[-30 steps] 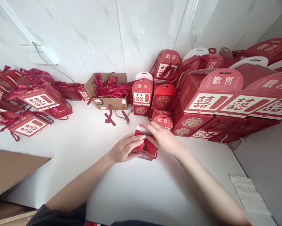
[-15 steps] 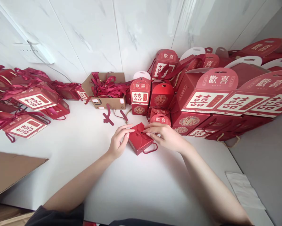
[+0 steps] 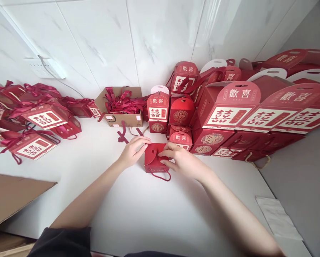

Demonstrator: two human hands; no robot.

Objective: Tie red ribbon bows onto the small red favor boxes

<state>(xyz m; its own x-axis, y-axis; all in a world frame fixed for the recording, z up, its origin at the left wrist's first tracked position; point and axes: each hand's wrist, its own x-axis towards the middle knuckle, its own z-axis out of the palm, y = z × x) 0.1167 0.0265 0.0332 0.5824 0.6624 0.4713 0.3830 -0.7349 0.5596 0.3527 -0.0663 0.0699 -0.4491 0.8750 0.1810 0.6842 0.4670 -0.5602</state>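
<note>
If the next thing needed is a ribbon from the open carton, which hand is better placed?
Left, I'd judge: the left hand is nearer the carton of ribbons, at the far left corner of the small red box. The right hand is farther off, at the box's top.

On my feed the counter [image 3: 127,214] is smooth and white. I see ribbon-tied red boxes [image 3: 38,148] clustered toward its back left corner. An open brown carton [image 3: 125,120] stands by the back edge, left of centre, with loose ribbon strips [image 3: 123,131] lying just in front. Stacked red boxes [image 3: 218,135] crowd the back right corner. I make out one small red box [image 3: 151,160] mid-counter and a pale sheet [image 3: 279,217] by the right edge.
</note>
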